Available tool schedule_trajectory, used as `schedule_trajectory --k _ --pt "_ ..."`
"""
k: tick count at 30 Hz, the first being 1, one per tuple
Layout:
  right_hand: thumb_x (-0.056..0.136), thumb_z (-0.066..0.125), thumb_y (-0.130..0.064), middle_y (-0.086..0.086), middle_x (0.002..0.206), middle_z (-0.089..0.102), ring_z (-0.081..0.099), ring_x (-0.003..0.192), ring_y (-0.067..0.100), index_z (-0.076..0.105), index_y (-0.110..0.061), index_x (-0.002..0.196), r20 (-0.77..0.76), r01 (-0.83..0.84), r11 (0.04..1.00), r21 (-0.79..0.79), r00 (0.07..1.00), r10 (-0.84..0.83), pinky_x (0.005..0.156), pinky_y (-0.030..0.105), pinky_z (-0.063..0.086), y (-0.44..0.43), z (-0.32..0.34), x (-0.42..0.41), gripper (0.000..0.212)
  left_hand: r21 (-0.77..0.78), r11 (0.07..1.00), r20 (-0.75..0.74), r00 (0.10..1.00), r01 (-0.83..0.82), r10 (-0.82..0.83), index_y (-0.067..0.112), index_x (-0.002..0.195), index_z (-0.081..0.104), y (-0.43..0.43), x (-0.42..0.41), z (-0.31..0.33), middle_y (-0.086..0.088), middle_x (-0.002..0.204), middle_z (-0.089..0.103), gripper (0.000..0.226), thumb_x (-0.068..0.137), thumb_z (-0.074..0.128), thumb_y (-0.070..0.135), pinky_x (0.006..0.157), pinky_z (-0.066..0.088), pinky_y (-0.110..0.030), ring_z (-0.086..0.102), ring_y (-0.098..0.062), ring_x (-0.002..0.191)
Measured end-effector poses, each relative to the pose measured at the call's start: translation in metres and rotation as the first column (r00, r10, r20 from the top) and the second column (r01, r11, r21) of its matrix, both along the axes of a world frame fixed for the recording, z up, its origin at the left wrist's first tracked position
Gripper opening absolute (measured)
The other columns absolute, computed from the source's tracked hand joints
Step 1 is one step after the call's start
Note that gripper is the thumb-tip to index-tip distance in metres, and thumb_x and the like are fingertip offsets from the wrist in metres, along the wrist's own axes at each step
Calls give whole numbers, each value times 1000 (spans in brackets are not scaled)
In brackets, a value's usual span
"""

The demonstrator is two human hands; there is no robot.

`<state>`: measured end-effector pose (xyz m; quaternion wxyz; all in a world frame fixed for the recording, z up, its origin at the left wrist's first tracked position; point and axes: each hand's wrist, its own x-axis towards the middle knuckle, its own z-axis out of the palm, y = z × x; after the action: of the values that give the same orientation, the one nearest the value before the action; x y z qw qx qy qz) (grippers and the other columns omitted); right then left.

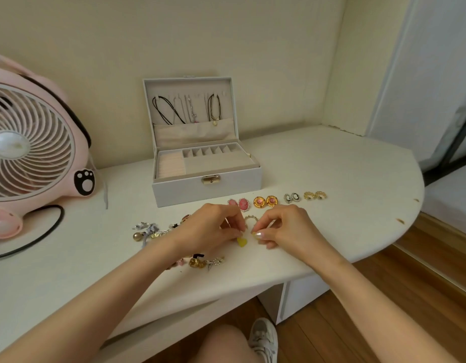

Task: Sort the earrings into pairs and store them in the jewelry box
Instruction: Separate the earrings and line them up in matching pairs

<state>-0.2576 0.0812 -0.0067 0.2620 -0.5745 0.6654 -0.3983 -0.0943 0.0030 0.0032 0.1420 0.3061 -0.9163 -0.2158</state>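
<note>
One yellow heart earring [242, 241] is dangling just above the table [331, 179] near its front edge. The left hand [213, 226] is pinching it from above, thumb & forefinger closed narrow, other fingers curled. The right hand [284, 229] is pinching a small yellowish piece [255, 234] the same way, fingertips nearly touching the left's. Most of that piece is hidden, so can't tell its shape.

A beaded hoop [251, 218] is lying btwn the hands at 12 o'clock of the fingertips. Four sorted pairs are sitting in a row from 12 to 2 o'clock: pink ovals [238, 203], gold rounds [265, 201] w/ pink centres, black cameos [291, 197], gold hoops [315, 195]. The jewelry box [205, 189] is standing open beyond them at 12 o'clock, lid upright, necklaces [190, 108] hanging inside it.

Loose earrings [153, 230] are lying at 9 o'clock of the left hand, w/ more [200, 262] at 7 o'clock by the wrist. A pink fan [30, 153] is sitting far off at 10 o'clock.
</note>
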Motion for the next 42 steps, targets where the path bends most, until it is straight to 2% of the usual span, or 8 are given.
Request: schedule_trajectory --k 6,9,12,18,24,29,34,42 --pt "68 78 -1 4 69 67 58 54 4 71 -11 71 -48 3 998 56 999 0 50 11 44 -3 2 0 12 13 1000 -13 1000 -9 9 20 91 61 3 -1 -4 12 83 60 15 80 71 23 61 39 -4 54 2 71" --pt "67 80 -6 -1 73 66 57 58 5 71 -17 68 -123 8 999 46 992 -2 61 21 51 -5 2 2 15 -8 1000 -29 1000 -13 12 19 88 61 3 -2 -6 9 84 60 13 79 71 22 61 39 -5 53 2 70" --pt "68 80 -5 5 83 65 57 64 10 74 -15 83 -137 7 999 52 991 0 67 26 56 -3 2 0 20 -6 1000 -44 999 -11 10 21 88 60 3 0 -7 9 86 60 15 79 72 22 62 40 -5 54 2 70" --pt "69 77 3 6 78 63 51 58 2 74 -8 87 -133 -14 998 62 991 22 48 4 40 0 2 -2 22 8 1000 -63 998 -11 11 21 96 57 3 1 -9 11 88 60 22 79 72 18 63 41 -4 55 4 70" --pt "69 78 0 -3 68 60 52 59 2 75 -12 86 -188 -14 999 44 982 22 54 5 42 -3 1 1 20 -5 1000 -70 998 -4 4 22 96 58 3 0 -10 10 88 61 21 80 71 18 62 39 -2 55 4 70" --pt "71 75 2 -2 63 59 55 58 5 72 -11 81 -165 -5 999 48 986 13 60 15 48 -2 1 -1 17 -9 1000 -82 997 4 -4 19 97 60 1 5 -12 10 87 61 21 80 71 18 66 43 -7 56 2 72" --pt "71 76 -1 -6 62 55 49 55 2 72 -12 80 -187 -6 1000 28 982 11 50 5 39 -5 -1 3 15 -21 1000 -86 996 13 -15 18 98 61 1 6 -12 11 87 61 20 81 71 18 66 44 -7 57 3 74" --pt "73 77 -8 -3 70 60 49 59 1 72 -18 87 -183 -29 999 13 983 31 53 5 39 -7 -3 1 17 -74 997 -103 995 9 -17 14 99 61 1 10 -10 6 98 63 17 83 65 11 65 43 -8 59 -5 78"
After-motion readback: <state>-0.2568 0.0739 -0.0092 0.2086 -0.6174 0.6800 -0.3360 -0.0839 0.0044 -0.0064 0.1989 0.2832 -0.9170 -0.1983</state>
